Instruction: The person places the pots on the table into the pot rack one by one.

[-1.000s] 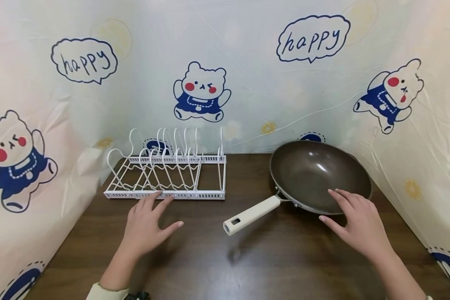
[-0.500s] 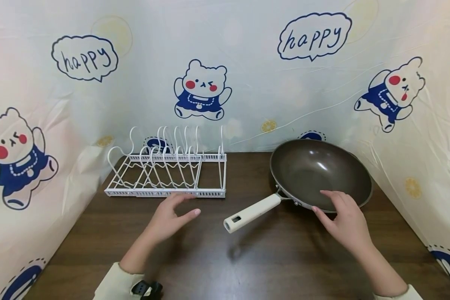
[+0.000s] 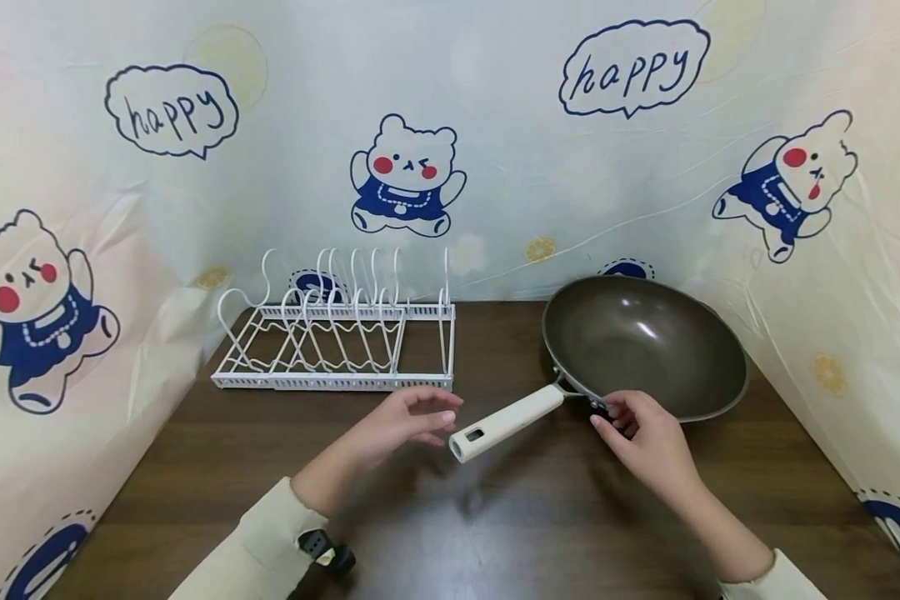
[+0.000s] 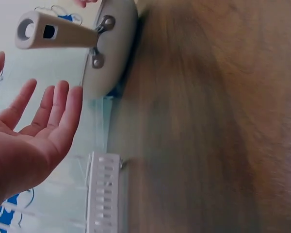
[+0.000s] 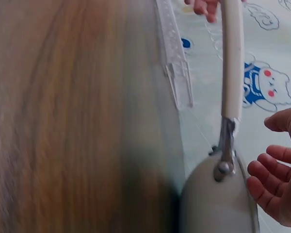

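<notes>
A brown-lined wok (image 3: 645, 333) with a cream handle (image 3: 506, 421) stands on the right of the table, its handle slanting toward the near left. My left hand (image 3: 390, 425) is beside the handle's end with fingers spread; the left wrist view shows a gap between the fingers (image 4: 58, 104) and the handle (image 4: 68, 34). My right hand (image 3: 648, 442) is at the wok's near rim, close to the handle joint. In the right wrist view its fingers (image 5: 271, 174) are loosely bent beside the rim; I cannot tell whether they touch it.
A white wire rack (image 3: 330, 382) with upright curved dividers stands at the back left of the brown wooden table (image 3: 450, 533). Patterned cloth (image 3: 495, 167) closes off the back and both sides. A black strap (image 3: 318, 546) sits on the left sleeve.
My left hand has moved right, from in front of the rack to the handle's end. My right hand has moved left along the wok's near rim toward the handle joint.
</notes>
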